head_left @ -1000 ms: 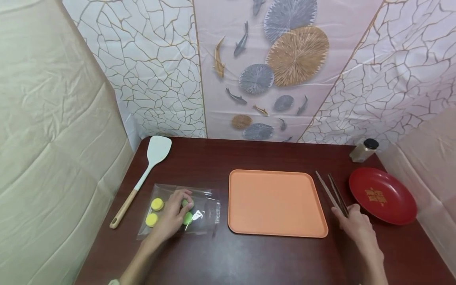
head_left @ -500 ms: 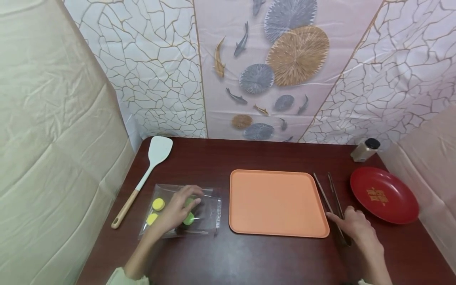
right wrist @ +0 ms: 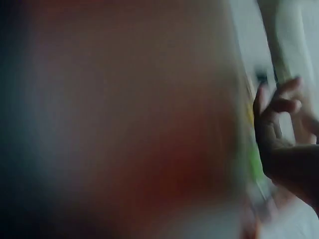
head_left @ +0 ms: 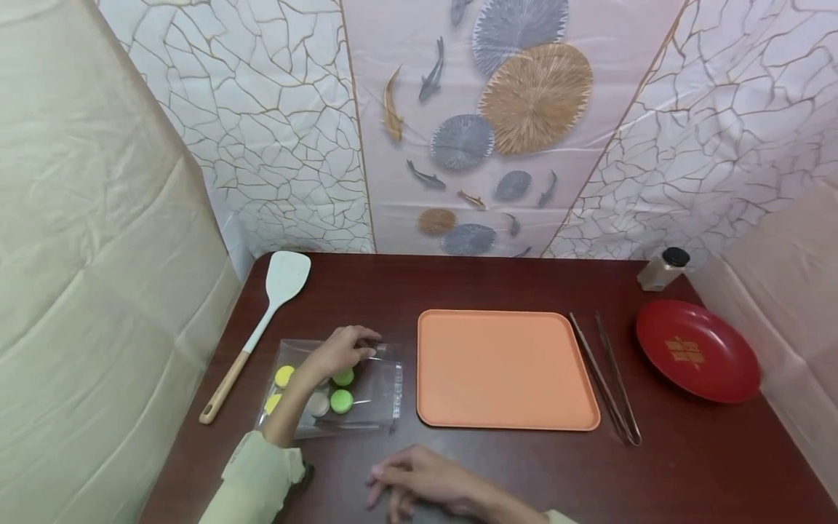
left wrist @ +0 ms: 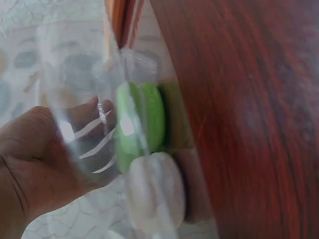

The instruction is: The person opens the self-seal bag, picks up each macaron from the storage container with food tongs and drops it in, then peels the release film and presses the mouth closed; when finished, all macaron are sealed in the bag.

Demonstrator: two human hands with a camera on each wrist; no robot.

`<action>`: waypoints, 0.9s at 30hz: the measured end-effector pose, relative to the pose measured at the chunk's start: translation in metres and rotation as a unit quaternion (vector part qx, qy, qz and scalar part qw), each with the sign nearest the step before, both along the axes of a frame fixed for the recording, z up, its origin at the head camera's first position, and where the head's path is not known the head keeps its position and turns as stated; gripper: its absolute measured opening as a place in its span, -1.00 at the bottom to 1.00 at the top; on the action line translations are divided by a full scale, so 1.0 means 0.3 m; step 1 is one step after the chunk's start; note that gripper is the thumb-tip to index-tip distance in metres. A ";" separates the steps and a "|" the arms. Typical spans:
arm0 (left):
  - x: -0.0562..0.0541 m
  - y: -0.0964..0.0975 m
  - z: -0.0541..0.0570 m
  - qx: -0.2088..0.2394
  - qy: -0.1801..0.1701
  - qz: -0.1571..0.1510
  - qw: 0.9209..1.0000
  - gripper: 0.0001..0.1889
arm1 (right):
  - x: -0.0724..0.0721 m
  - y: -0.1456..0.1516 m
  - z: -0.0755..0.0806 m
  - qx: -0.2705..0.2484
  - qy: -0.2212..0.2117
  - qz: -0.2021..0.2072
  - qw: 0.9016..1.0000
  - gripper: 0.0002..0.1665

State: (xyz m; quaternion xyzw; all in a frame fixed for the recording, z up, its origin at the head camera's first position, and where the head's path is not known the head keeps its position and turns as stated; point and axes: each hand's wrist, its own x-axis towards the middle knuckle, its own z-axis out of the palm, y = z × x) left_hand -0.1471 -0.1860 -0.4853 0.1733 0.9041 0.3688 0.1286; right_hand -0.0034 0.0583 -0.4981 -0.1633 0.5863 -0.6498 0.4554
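Note:
A clear plastic bag lies on the table with several macarons in it. They include a green macaron, a pale macaron and a yellow macaron. My left hand is over the bag's far side, fingers loosely bent and thumb apart. In the left wrist view that hand appears behind the film, near the green macaron. My right hand hovers near the table's front with loose fingers, holding nothing; the right wrist view is mostly blurred. Metal tongs lie spread right of the tray.
An orange tray sits mid-table, right of the bag. A red plate and a black-capped jar stand at the right. A white spatula with a wooden handle lies at the left.
My right hand has let go of the tongs and moved left to the table's front. My left hand has left the green macaron and shifted toward the bag's far edge.

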 end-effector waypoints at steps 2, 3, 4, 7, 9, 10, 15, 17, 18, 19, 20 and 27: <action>-0.022 0.002 -0.015 0.004 -0.019 0.008 1.000 -0.81 | 0.032 -0.065 -0.032 -0.017 -0.094 -0.013 0.995 -0.43; -0.030 0.005 -0.021 0.006 -0.023 0.014 1.000 -0.86 | 0.038 -0.088 -0.043 -0.023 -0.125 -0.030 0.991 -0.40; -0.035 0.006 -0.026 0.006 -0.024 0.018 1.000 -0.90 | 0.038 -0.107 -0.050 -0.029 -0.149 -0.051 0.987 -0.38; -0.040 0.008 -0.036 0.008 -0.026 0.033 0.999 -0.91 | 0.011 -0.147 -0.058 -0.051 -0.180 -0.113 0.976 -0.33; -0.036 0.008 -0.044 0.016 -0.032 0.040 0.999 -0.89 | -0.013 -0.160 -0.058 -0.062 -0.184 -0.146 0.970 -0.33; -0.033 0.006 -0.048 0.025 -0.038 0.048 0.998 -0.89 | -0.025 -0.163 -0.059 -0.066 -0.187 -0.156 0.968 -0.37; -0.015 -0.008 -0.059 0.089 -0.060 0.083 0.991 -0.88 | -0.062 -0.155 -0.059 -0.057 -0.174 -0.162 0.970 -0.60; -0.024 -0.028 -0.090 0.094 -0.054 0.102 0.989 -0.89 | -0.074 -0.147 -0.056 -0.046 -0.152 -0.156 0.975 -0.53; -0.020 -0.037 -0.088 0.092 -0.050 0.112 0.988 -0.88 | -0.080 -0.141 -0.053 -0.041 -0.136 -0.153 0.978 -0.47; -0.016 -0.046 -0.089 0.088 -0.038 0.122 0.988 -0.89 | -0.086 -0.134 -0.051 -0.040 -0.117 -0.148 0.981 -0.42; -0.025 -0.066 -0.117 0.081 -0.017 0.129 0.988 -0.89 | -0.092 -0.127 -0.047 -0.040 -0.095 -0.147 0.984 -0.41; 0.023 -0.118 -0.067 0.095 0.048 0.230 0.967 -0.90 | -0.170 -0.060 -0.005 0.017 0.118 -0.157 0.980 -0.50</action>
